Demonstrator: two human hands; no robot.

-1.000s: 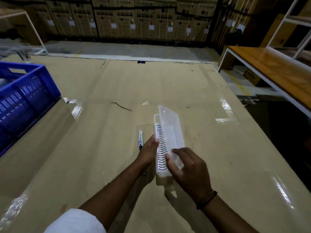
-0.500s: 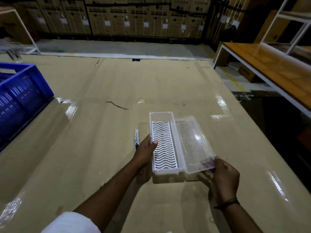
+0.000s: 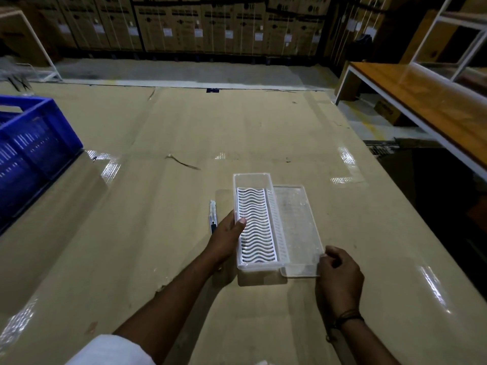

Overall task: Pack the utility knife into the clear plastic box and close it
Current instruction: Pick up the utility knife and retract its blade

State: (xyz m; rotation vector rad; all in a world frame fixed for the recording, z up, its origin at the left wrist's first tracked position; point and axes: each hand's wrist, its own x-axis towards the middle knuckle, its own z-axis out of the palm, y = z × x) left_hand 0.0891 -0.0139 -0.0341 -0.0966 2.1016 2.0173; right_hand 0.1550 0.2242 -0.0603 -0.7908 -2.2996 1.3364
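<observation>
So far the clear plastic box (image 3: 254,222) is lying open on the cardboard-covered table (image 3: 158,206), well in from every edge and somewhat nearer the right edge than the left. Its lid (image 3: 297,227) is lying folded out flat to the right, hinged along the long side. A white wavy insert (image 3: 255,225) is showing in the tray; nothing else is sitting in it.

The left hand (image 3: 228,238) is gripping the tray's left wall, thumb hooked over the rim onto the insert, the other fingers hidden behind the wall. The right hand (image 3: 338,270) is pinching the lid's near right corner, fingers curled closed on it.

The utility knife (image 3: 213,216) is lying on the table just beside the box's left wall, parallel to it, partly tucked behind the left hand, not held by anything.

Progress, as judged: opening is done. Packing is not yet begun; the knife is waiting outside the box. Left to do: picking up the knife, laying it on the insert, swinging the lid over, pressing it shut.

A blue crate (image 3: 31,154) is standing at the table's left edge, well apart.
</observation>
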